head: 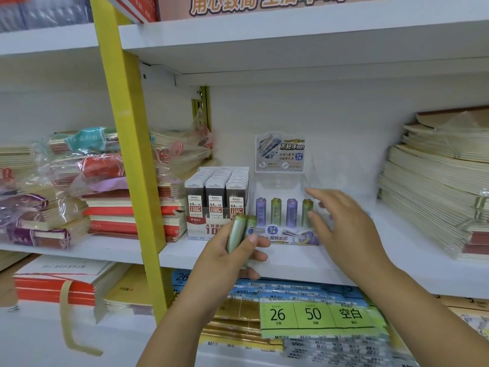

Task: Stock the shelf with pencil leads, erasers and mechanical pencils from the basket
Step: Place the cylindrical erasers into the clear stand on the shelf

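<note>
My left hand (232, 256) grips two green pencil lead tubes (239, 231), held upright in front of the white shelf (291, 258). A clear display tray (287, 235) on the shelf holds a front row of purple and green lead tubes (284, 211) under a printed header card (280, 153). My right hand (341, 223) hovers with spread, straight fingers just right of the tray, near its rightmost green tube, holding nothing. To the tray's left stands a box of grey 0.5 mm lead cases (217, 201). The basket is out of view.
Stacks of wrapped red notebooks (127, 207) fill the shelf left of a yellow upright post (132, 144). Cream notebook stacks (434, 186) sit at the right. Below are paper pads with a green 26/50 label (315, 313). Bare shelf lies between the tray and the right stacks.
</note>
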